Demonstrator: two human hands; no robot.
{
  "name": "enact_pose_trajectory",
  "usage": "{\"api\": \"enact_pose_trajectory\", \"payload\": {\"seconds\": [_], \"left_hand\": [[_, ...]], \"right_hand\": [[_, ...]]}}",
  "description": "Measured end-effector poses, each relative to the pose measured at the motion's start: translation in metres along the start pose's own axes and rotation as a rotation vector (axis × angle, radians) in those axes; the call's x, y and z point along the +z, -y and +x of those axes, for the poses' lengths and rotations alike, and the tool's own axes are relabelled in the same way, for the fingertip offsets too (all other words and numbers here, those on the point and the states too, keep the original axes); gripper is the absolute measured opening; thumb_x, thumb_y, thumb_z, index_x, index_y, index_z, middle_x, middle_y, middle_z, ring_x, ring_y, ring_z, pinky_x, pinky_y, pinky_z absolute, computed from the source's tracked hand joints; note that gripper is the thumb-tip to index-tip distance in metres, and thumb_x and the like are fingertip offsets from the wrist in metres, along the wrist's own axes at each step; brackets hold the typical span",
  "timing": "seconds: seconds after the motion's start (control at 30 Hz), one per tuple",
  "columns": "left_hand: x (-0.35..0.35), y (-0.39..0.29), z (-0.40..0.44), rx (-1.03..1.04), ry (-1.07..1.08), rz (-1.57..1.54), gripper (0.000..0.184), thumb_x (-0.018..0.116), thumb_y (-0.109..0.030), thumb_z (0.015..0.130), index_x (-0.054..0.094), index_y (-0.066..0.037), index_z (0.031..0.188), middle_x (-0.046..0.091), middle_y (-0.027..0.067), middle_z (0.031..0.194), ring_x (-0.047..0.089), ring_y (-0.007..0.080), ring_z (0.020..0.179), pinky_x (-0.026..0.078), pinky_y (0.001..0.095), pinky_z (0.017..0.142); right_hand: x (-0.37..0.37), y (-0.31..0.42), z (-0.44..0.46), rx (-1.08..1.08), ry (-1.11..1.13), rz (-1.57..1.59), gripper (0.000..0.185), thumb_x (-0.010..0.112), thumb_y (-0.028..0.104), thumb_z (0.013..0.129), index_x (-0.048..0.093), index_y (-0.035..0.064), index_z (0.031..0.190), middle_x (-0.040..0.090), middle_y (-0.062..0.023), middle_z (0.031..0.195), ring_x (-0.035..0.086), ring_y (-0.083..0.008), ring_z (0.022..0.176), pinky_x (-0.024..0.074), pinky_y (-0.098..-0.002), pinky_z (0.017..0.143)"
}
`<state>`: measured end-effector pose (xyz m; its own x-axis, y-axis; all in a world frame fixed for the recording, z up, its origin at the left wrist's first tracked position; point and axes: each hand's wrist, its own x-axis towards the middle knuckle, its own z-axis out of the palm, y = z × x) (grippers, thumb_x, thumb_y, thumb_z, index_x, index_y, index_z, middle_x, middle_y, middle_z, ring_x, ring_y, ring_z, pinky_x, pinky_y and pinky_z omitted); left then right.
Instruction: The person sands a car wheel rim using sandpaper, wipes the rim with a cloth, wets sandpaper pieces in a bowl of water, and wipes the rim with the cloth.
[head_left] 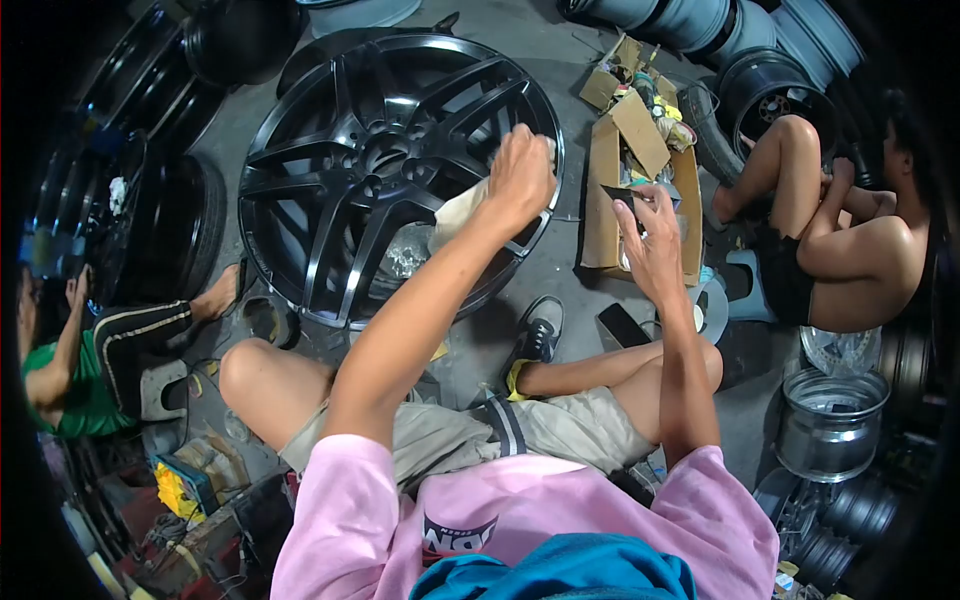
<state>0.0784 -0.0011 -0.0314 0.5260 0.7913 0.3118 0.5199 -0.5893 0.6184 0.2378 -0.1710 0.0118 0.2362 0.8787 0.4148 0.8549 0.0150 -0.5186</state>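
A large black multi-spoke alloy wheel rim (340, 185) lies face up in front of me. My left hand (523, 180) is closed over the wheel's right edge. It grips a cream cloth (458, 215), part of which hangs out below the wrist over the spokes. To the right, my right hand (652, 238) is raised above an open cardboard box (603, 190). Between its thumb and fingers it pinches a small, flat, dark piece (622, 194) with a pointed corner; its material is unclear.
A black phone (624, 326) lies on the floor near my shoe (540, 328). One person in green (75, 385) sits at left; another person (850, 230) sits at right on a stool (745, 285). Wheel rims stand around, including a silver one (832, 425).
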Motion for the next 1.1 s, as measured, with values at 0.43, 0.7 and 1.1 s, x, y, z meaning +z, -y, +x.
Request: {"api": "enact_pose_trajectory", "payload": {"seconds": [0.43, 0.7, 1.1], "left_hand": [[-0.005, 0.022, 0.104, -0.189, -0.150, 0.022, 0.020, 0.065, -0.003, 0.086, 0.077, 0.009, 0.096, 0.072, 0.0376, 0.101, 0.071, 0.0555, 0.099, 0.059, 0.0564, 0.088], [0.036, 0.044, 0.095, 0.181, -0.432, 0.151, 0.016, 0.066, -0.009, 0.093, 0.073, -0.003, 0.106, 0.060, 0.0162, 0.106, 0.063, 0.0378, 0.101, 0.056, 0.0499, 0.085], [-0.008, 0.018, 0.027, 0.245, 0.009, -0.092, 0.027, 0.064, -0.007, 0.094, 0.074, -0.008, 0.119, 0.063, 0.0160, 0.110, 0.068, 0.0414, 0.100, 0.056, 0.0507, 0.087]], "right_hand": [[0.014, -0.003, -0.012, 0.078, 0.062, 0.062, 0.026, 0.069, 0.017, 0.102, 0.071, -0.0087, 0.097, 0.063, -0.0211, 0.109, 0.066, -0.0371, 0.092, 0.0514, -0.0444, 0.086], [0.005, -0.006, -0.011, 0.099, 0.033, 0.057, 0.023, 0.071, 0.015, 0.101, 0.074, -0.0074, 0.102, 0.065, -0.0218, 0.111, 0.066, -0.0363, 0.090, 0.0523, -0.0431, 0.082], [0.025, -0.007, -0.007, 0.064, -0.054, 0.138, 0.027, 0.071, 0.018, 0.101, 0.075, -0.0091, 0.105, 0.066, -0.0234, 0.123, 0.069, -0.0404, 0.108, 0.0535, -0.0453, 0.095]]}}
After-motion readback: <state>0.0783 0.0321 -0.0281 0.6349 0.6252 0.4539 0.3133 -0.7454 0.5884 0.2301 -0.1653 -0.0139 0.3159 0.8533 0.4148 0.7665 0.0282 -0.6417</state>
